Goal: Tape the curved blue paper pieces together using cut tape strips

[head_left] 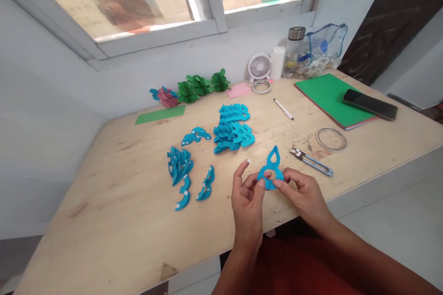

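Note:
Between my two hands, above the table's front edge, is a blue paper cutout (273,165) with a pointed loop on top and a rounder loop below. My left hand (247,198) pinches its lower left side, with a small white piece on the raised index fingertip. The lower right side is pinched by the thumb and fingers of my right hand (304,191). Left of my hands lie a folded blue paper strip (206,184) with white patches, a bunched blue piece (179,166) and a curved one (196,136). Stacks of folded blue paper (231,136) sit farther back.
Right of my hands are thread snips (313,162) and a tape roll (331,139). Behind them are a pen (284,109), a green folder (325,97) and a phone (370,104). Green paper shapes (200,85), a small fan (259,66) and a bottle (293,53) line the wall.

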Available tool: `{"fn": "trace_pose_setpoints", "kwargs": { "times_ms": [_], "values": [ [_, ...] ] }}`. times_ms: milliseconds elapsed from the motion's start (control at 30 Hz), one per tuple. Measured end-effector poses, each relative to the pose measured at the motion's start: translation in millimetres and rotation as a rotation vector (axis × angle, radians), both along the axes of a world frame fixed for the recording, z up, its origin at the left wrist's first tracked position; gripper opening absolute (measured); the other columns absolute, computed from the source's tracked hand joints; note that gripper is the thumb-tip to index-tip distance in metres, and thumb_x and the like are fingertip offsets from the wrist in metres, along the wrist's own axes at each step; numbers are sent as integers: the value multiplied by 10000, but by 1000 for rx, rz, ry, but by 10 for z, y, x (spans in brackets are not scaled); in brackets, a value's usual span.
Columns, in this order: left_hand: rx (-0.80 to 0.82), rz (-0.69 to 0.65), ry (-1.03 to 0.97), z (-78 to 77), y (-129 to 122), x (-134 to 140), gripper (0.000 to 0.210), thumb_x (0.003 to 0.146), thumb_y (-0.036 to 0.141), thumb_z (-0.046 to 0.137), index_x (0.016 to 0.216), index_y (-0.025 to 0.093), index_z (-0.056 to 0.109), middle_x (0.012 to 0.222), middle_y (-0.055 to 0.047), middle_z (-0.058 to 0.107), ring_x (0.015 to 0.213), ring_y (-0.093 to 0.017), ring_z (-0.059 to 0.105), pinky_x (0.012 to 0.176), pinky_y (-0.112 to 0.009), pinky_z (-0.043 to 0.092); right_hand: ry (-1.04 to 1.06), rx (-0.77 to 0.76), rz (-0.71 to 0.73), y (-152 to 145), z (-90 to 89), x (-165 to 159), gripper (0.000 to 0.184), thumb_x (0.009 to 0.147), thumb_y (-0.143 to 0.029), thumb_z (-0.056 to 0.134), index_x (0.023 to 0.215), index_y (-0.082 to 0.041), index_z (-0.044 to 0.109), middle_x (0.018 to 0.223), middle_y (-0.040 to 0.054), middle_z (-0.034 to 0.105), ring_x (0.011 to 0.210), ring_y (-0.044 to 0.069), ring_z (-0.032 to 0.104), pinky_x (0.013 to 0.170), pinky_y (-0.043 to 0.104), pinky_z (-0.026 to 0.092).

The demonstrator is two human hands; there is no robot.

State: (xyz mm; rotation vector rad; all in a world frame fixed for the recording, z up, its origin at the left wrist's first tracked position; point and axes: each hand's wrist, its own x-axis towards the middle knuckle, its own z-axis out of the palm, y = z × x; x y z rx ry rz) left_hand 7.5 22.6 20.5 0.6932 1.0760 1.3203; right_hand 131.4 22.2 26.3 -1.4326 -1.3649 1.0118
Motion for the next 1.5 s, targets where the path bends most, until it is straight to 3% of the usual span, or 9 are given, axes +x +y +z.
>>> {"fn": "trace_pose_setpoints", "kwargs": {
  "times_ms": [200, 400, 600, 700, 800, 1000, 1167, 1367, 1500],
  "values": [
    [-55, 7, -139, 67, 56, -81, 596, 720, 214, 710, 1254, 224, 446, 981, -51, 681, 757, -144, 659, 747, -287, 503, -73, 61, 131, -44, 15, -95, 297, 838, -352, 584, 597, -205, 492, 602, -24, 499, 595, 136, 482, 580, 250, 382],
    [-106, -65, -173, 136, 49, -140, 661, 696, 166, 728, 1287, 217, 438, 905, -46, 683, 813, -164, 649, 705, -258, 489, -53, 42, 227, -85, -1, -49, 300, 847, -378, 577, 608, -204, 530, 603, -18, 535, 601, 143, 506, 584, 256, 395],
    [-65, -102, -63, 128, -33, -66, 544, 697, 168, 729, 1205, 231, 544, 803, -7, 662, 774, -146, 622, 643, -214, 459, 74, -12, 7, 99, 47, 125, 293, 869, -427, 532, 728, -198, 647, 714, 33, 644, 723, 184, 581, 685, 292, 457],
    [-79, -143, -14, 118, -68, -10, 527, 699, 193, 729, 1202, 231, 578, 807, -16, 663, 787, -158, 621, 637, -223, 455, 146, -25, 2, 204, 58, 141, 196, 826, -384, 600, 810, -200, 667, 778, 38, 667, 748, 184, 597, 689, 300, 479],
    [-106, -177, -13, 139, -83, 23, 514, 684, 208, 742, 1183, 208, 617, 785, -29, 664, 754, -155, 607, 608, -221, 438, 109, 91, 47, 241, 69, 156, 130, 819, -318, 618, 860, -204, 664, 779, 34, 648, 726, 176, 589, 672, 308, 485],
    [-209, -316, -272, 258, -76, 34, 521, 659, 179, 750, 1169, 165, 643, 663, -13, 623, 558, -89, 508, 563, -215, 389, -214, 502, 81, 226, 110, 287, 118, 855, -178, 578, 922, -224, 663, 904, 63, 658, 871, 202, 610, 773, 355, 480],
    [-229, -358, -376, 311, -75, 55, 495, 660, 165, 737, 1149, 148, 659, 591, 6, 568, 509, -77, 460, 537, -215, 354, -338, 631, 136, 254, 120, 377, 123, 867, -160, 559, 892, -223, 661, 836, 61, 670, 807, 205, 607, 742, 370, 480],
    [-228, -370, -210, 281, -76, 67, 537, 645, 185, 748, 1175, 169, 658, 652, -7, 591, 552, -96, 498, 548, -224, 372, -429, 621, 176, 265, 97, 384, 150, 893, -166, 468, 862, -213, 606, 808, 71, 648, 788, 220, 576, 741, 382, 453],
    [-185, -211, 18, 227, -73, 83, 498, 623, 174, 759, 1116, 212, 697, 745, -4, 617, 623, -103, 544, 599, -229, 428, -334, 472, 9, 239, 68, 385, 110, 900, -209, 464, 854, -216, 564, 806, 58, 608, 811, 214, 558, 753, 365, 435]
  ]
}}
